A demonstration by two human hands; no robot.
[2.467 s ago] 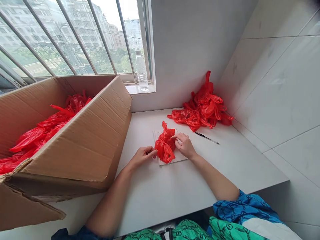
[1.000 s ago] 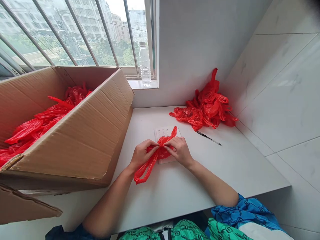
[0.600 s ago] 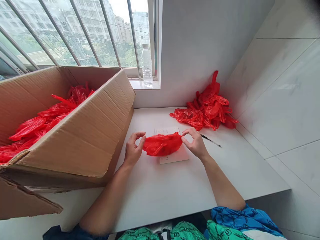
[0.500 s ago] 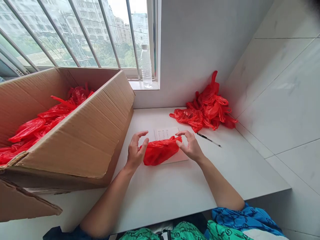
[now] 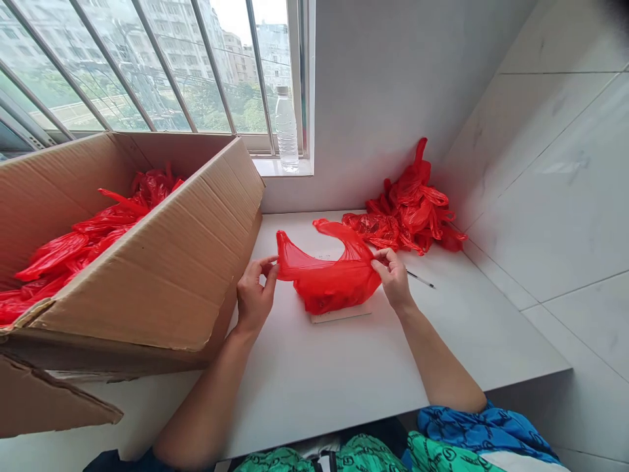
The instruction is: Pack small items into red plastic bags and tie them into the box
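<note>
The bench (image 5: 344, 380) shows a straight far edge along the wall and a near edge slanting up to its near right corner. White surface stretches between the red bag (image 5: 339, 285) and the near edge, and on toward the right corner. A tall cardboard box (image 5: 162, 262) closes in the left side, just beside the left hand (image 5: 254, 295); a heap of red bags (image 5: 413, 206) fills the far right corner, and a pen (image 5: 421, 280) lies near the right hand (image 5: 396, 278).

The red bag is thin, shiny, see-through plastic, creased along its mouth and bulging darker below. It is over a notepad (image 5: 341, 317) in the middle of the bench; whether it rests there or hangs just above, I cannot tell. Each hand has thumb and fingers pinched on one side of it.

Stretched between the hands, its long axis runs left to right, roughly along the far edge. Two handle loops rise toward that edge, the bulge toward the near one.
</note>
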